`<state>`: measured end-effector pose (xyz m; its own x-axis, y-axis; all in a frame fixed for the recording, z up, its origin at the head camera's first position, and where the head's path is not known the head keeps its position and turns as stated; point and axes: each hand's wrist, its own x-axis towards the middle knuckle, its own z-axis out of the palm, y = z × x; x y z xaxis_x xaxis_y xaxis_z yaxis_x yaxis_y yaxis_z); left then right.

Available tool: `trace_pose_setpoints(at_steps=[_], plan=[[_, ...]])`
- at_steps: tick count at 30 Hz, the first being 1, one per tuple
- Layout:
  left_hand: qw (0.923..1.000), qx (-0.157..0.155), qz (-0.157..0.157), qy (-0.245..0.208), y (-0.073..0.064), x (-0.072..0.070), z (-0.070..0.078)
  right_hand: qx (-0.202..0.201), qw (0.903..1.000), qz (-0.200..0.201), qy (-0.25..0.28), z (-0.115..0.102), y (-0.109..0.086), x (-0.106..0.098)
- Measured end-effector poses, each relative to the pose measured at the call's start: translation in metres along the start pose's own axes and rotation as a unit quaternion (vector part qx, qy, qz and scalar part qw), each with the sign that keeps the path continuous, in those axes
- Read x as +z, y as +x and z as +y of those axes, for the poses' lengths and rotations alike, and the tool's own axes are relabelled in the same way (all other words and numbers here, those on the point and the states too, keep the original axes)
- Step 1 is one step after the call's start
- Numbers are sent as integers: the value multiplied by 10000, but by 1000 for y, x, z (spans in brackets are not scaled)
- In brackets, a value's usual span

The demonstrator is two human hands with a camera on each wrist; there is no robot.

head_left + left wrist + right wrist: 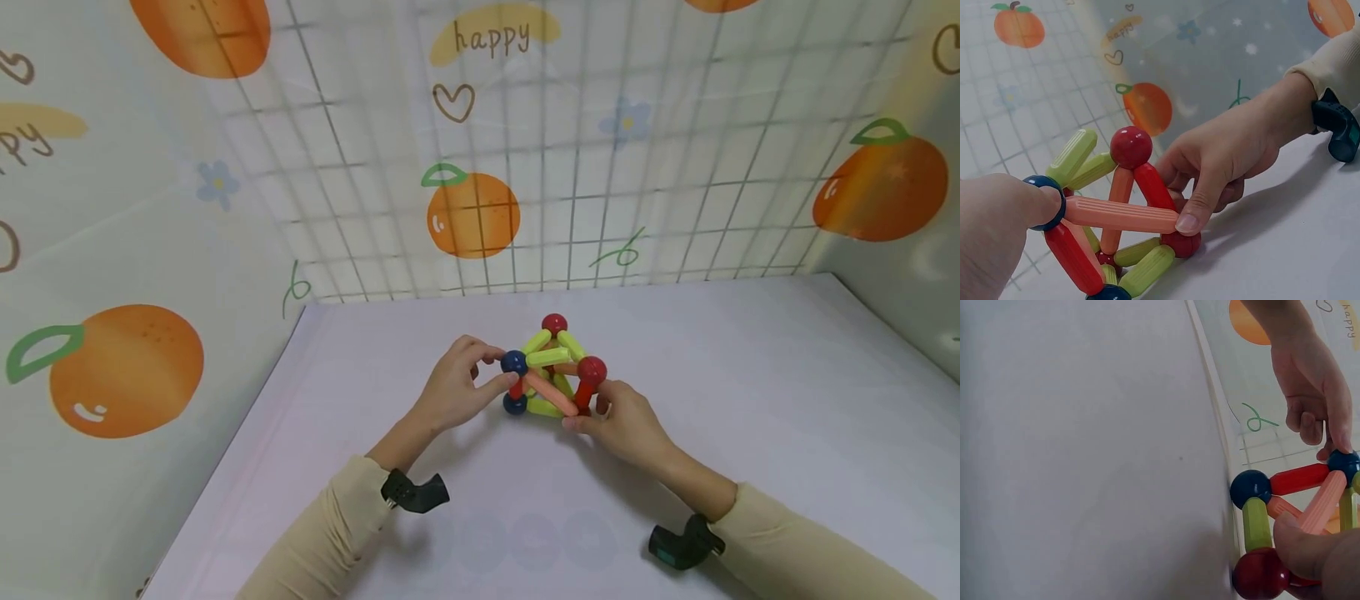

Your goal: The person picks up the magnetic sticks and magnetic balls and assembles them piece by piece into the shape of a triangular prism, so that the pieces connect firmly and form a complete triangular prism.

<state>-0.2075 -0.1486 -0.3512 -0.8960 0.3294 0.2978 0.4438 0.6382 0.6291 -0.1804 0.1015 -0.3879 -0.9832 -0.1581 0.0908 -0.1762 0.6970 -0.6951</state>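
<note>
A frame of coloured rods and balls, seemingly a magnetic building toy, stands on the table between both hands. My left hand (pixel 459 385) pinches its upper blue ball (pixel 513 362) with thumb and finger. A red rod (pixel 1074 257) runs from that ball down to a lower blue ball (pixel 514 405). My right hand (pixel 632 421) grips the lower right corner, by a red ball (pixel 1184 245) and a red rod (pixel 1155 186). Its thumb presses the end of a salmon rod (pixel 1122 214) that slants from the upper blue ball. One yellow-green rod (pixel 1072 157) juts out from the upper blue ball.
The pale table (pixel 750 383) extends around the frame. A patterned cloth wall (pixel 360 167) with a grid and oranges rises at the back and sides. Each sleeve carries a dark wrist device, left (pixel 414 492) and right (pixel 684 543).
</note>
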Motion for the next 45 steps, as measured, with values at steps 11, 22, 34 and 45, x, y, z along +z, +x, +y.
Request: trace_pose_setpoints(at_steps=[11, 22, 34, 45], plan=[[9997, 223, 56, -75, 1, -3, -1, 92, 9999, 28, 35, -1, 1, 1], [9926, 1130, 431, 109, 8, 0, 6, 30, 9998, 63, 190, -2, 2, 2], [9917, 1184, 472, 138, 11, 1, 11, -176, 9995, 171, 188, 1, 6, 3], [9910, 1231, 491, 185, 13, 2, 13, -74, 9995, 111, 299, 2, 9, 5]])
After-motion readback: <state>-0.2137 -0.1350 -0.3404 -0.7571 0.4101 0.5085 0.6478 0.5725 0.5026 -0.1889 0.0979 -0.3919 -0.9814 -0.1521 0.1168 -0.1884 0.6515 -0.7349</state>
